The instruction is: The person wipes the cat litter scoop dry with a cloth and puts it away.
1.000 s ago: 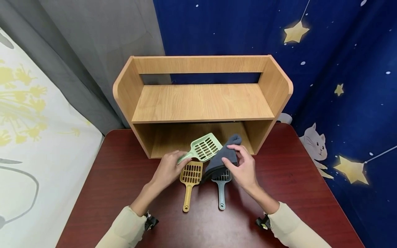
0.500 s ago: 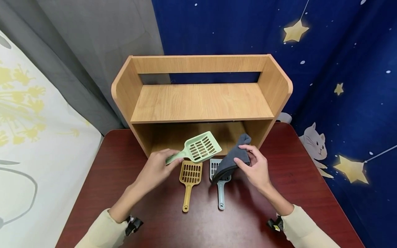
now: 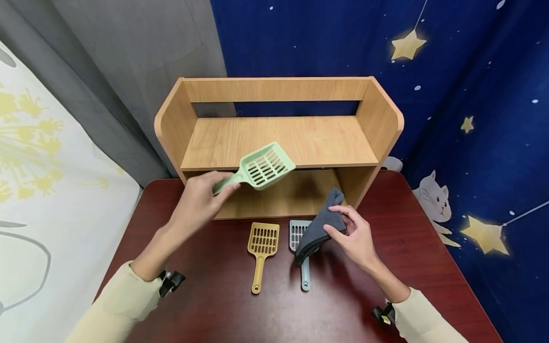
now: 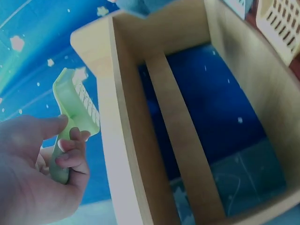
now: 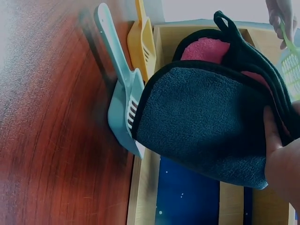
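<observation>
My left hand (image 3: 199, 200) grips the handle of a pale green slotted litter scoop (image 3: 265, 166), raised in front of the shelf's upper board. In the left wrist view the fingers curl round the green handle. A folded dark grey cloth (image 3: 319, 228) hangs from my right hand (image 3: 353, 233), pinched between thumb and fingers. Pink inner fabric and a hanging loop show on the cloth in the right wrist view. Below the cloth lies a blue-grey litter scoop (image 3: 306, 274), its slotted head partly covered from the head view. Left of it a yellow litter scoop (image 3: 263, 238) lies on the table.
A two-level wooden shelf (image 3: 276, 138) stands at the back of the dark red table (image 3: 257, 319). Behind it hang a grey curtain (image 3: 146, 52) and a blue star-patterned curtain (image 3: 334, 43). A white patterned cloth (image 3: 55, 190) borders the left side.
My left hand has lifted the green scoop up and to the left, away from the cloth. My right hand has shifted right with the cloth, then slightly lower.
</observation>
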`<state>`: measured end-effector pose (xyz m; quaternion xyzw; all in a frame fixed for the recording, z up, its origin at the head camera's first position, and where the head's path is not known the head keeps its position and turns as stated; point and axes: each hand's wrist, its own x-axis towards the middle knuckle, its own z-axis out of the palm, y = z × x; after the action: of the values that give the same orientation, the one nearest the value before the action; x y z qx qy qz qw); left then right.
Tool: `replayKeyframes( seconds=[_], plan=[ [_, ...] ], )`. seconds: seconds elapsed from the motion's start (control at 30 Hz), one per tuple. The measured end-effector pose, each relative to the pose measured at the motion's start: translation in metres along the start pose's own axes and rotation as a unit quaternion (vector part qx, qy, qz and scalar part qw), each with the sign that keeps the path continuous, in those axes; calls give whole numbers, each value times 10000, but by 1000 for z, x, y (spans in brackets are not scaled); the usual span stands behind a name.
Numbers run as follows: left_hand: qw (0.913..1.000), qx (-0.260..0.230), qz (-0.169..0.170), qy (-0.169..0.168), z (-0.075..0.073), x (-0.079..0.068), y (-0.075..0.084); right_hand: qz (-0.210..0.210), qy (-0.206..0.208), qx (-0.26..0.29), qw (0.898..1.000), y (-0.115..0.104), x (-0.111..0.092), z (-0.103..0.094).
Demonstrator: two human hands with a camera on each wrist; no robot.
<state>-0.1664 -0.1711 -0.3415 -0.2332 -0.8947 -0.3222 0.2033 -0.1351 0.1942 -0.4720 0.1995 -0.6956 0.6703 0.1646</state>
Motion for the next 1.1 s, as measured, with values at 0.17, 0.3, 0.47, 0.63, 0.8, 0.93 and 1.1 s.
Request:
replayKeyframes(
  seconds=[0.17, 0.3, 0.47, 0.63, 0.8, 0.93, 1.1],
  plan=[
    [9984, 411, -350, 186, -9, 16, -17, 142, -33, 15, 9999, 2, -4, 3],
    [9946, 740, -680, 270, -13, 29, -29, 281, -84, 43, 9996, 4, -6, 4],
    [9892, 986, -1043, 298, -12, 44, -37, 295, -111, 46, 9995, 6, -8, 6],
    [9840, 1275, -1219, 258, -7, 53, -44, 241, -163, 17, 9996, 8, -10, 8],
    [9795, 1385, -1444, 238, -5, 63, -48, 181, -153, 64, 9997, 8, -11, 9],
    [9730, 1632, -1605, 304, -4, 71, -52, 156, -154, 77, 9997, 9, -12, 9],
    [9650, 1852, -1823, 350, -1, 80, -56, 215, -111, -21, 9997, 10, -14, 9]
  ],
)
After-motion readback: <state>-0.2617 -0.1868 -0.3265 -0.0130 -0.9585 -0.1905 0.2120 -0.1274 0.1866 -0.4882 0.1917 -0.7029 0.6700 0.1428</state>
